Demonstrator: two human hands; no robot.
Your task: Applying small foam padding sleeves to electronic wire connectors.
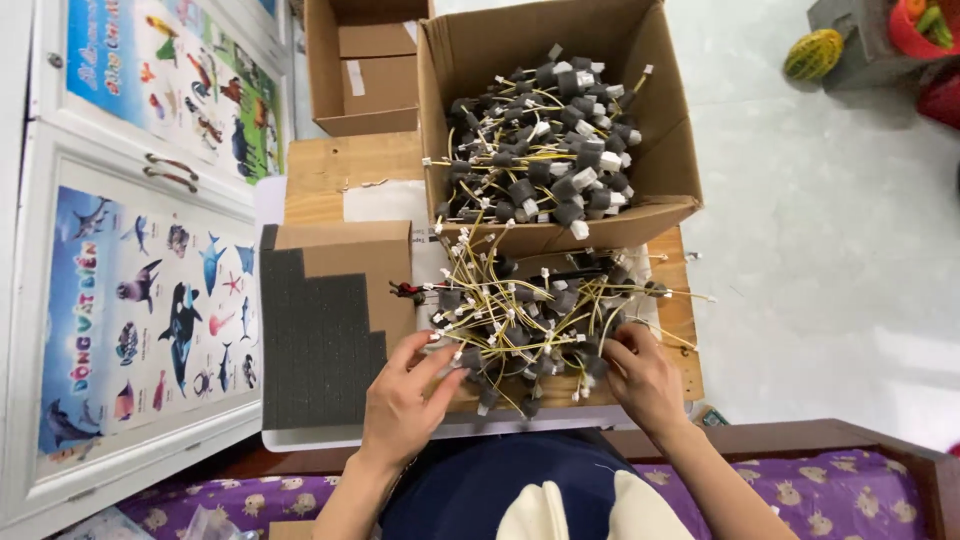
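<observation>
**Both hands in the loose wire pile**

Left hand [405, 400] half open, fingers spread and curled at the near-left edge of the loose pile of wire pieces [530, 320], fingertips touching 1 or 2 pieces; no firm clasp visible. Right hand [640, 375] curled at the pile's near-right edge, fingertips pinching among yellow leads and dark foam blocks; exactly which piece, impossible to tell.

Pile spread on a low wooden table [330, 165], between the hands and the big cardboard box [660, 150]. Each piece: thin yellow wire, small white connectors, dark grey foam block.

Judging progress from the layout: big box holding a large heap of the same pieces [545, 135], so a good share possibly handled, though sorted or unsorted cannot be told. Tangled table pile apparently left to work through. Stepped slab of dark grey foam [315, 340] just beside the left hand, lying against a smaller brown carton [355, 255]. 1 more open box [365, 70] behind, seemingly empty.

Further out: white cabinet doors with sea-animal posters [150, 300] at left, pale floor [830, 230] at right, purple patterned cloth [800, 490] near the lap.
</observation>
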